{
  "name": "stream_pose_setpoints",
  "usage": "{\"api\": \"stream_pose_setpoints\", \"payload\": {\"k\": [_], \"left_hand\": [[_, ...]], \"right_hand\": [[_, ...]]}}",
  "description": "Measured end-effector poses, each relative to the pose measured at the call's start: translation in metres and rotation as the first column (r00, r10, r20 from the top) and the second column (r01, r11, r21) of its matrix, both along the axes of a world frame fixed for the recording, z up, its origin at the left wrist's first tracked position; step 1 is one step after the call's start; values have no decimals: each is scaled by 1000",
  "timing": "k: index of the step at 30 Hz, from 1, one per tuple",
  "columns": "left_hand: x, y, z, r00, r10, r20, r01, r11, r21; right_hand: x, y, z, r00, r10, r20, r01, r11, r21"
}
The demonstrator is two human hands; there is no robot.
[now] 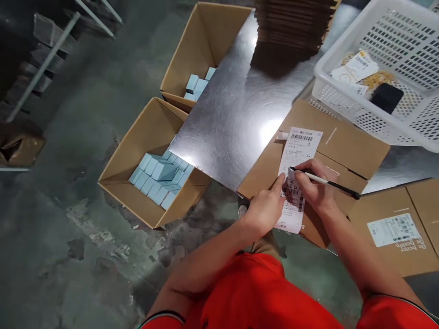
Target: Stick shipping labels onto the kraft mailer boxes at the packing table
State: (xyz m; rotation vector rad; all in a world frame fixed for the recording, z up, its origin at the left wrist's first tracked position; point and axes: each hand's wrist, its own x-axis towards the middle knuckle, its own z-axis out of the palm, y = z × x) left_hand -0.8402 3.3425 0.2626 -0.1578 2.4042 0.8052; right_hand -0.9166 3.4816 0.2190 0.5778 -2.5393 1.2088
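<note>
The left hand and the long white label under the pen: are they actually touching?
Touching. The head view shows the left hand with a fingertip on the long white label, near its left edge.

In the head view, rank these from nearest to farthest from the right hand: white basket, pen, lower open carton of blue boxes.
1. Pen: gripped in the right hand itself.
2. White basket: above and to the right of the hand.
3. Lower open carton of blue boxes: well to the left, beyond the table's edge.
</note>
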Motion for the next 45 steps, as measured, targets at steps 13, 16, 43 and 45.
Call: {"api": "stream_pose_setpoints", "payload": {"k": [13, 16, 43, 45], "left_hand": [[-3, -1, 6, 999, -10, 44, 10, 1000, 2], [-3, -1, 5, 999, -11, 36, 11, 1000, -9], [6, -4, -7, 989, 127, -80, -115, 984, 134], [12, -6, -12, 966, 239, -97, -209, 945, 251]], "right_hand": [[0, -1, 2, 997, -2, 77, -4, 998, 69], [-1, -1, 3, 998, -38, 43, 35, 998, 53], [-7, -1, -4, 910, -47, 412, 295, 771, -564], [-16, 5, 1, 891, 17, 454, 285, 758, -587]]}}
